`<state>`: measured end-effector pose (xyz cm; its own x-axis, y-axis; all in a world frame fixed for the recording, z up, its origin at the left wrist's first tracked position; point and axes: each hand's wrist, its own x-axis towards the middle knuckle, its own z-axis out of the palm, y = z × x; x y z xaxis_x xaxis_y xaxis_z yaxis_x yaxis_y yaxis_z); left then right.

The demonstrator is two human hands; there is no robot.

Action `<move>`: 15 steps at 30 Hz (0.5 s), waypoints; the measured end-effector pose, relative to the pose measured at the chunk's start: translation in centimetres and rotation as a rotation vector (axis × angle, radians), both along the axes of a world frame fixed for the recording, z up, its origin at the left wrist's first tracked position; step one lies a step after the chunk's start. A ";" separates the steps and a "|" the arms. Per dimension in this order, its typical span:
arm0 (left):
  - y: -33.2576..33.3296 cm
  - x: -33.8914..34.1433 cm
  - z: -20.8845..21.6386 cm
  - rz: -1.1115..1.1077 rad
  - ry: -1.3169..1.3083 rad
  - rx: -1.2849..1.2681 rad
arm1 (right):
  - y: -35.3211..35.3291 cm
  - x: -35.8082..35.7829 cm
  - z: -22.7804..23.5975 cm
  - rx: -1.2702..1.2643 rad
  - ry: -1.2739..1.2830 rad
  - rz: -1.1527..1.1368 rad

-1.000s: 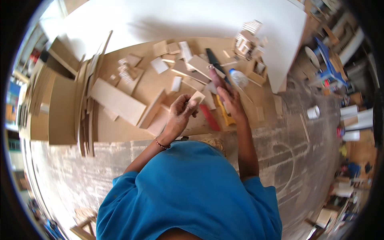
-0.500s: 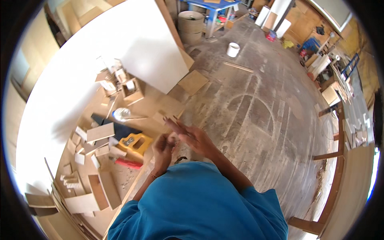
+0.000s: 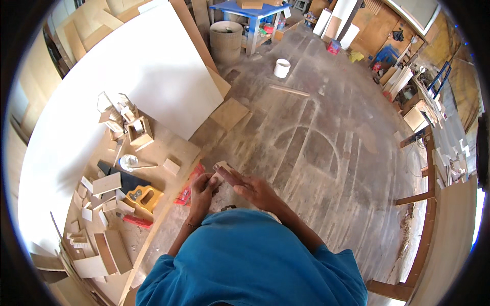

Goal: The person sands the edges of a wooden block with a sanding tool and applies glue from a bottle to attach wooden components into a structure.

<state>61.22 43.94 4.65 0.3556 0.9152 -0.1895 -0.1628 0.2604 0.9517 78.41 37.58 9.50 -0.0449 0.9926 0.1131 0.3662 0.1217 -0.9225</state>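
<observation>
In front of my chest, my right hand (image 3: 253, 188) is closed on a reddish-brown flat piece (image 3: 229, 175), which looks like folded sandpaper with a pale wooden edge beside it. My left hand (image 3: 203, 187) meets it from the left, fingers pinched at its near end; what they hold is mostly hidden. On the workbench (image 3: 176, 149) to the left lie a handsaw with a yellow handle (image 3: 145, 198), a red-handled tool (image 3: 137, 221) and a small wood block (image 3: 171, 167). A clear round container (image 3: 127, 162) with a brush-like stick across it stands behind the saw.
Wood offcuts (image 3: 106, 183) and small wooden boxes (image 3: 140, 132) crowd the bench. A large white panel (image 3: 168, 76) leans along its far side. Red packaging (image 3: 190, 184) lies beyond the bench edge. A white bucket (image 3: 282, 68) and a thin strip (image 3: 289, 90) are on the floor.
The view has turned, so the bench and floor things sit further left. My right hand has drawn closer to the left, and the reddish-brown piece now shows plainly between them.
</observation>
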 end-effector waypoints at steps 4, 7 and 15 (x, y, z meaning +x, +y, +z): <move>-1.5 1.9 0.9 -0.254 0.094 0.010 | 2.2 1.0 -1.7 -0.002 0.108 -0.020; -1.0 1.7 1.1 -0.178 -0.010 -0.047 | 1.8 0.7 0.1 0.006 0.026 -0.039; -0.8 2.1 1.6 -0.247 0.020 -0.004 | 2.8 1.2 -3.7 0.007 0.171 -0.049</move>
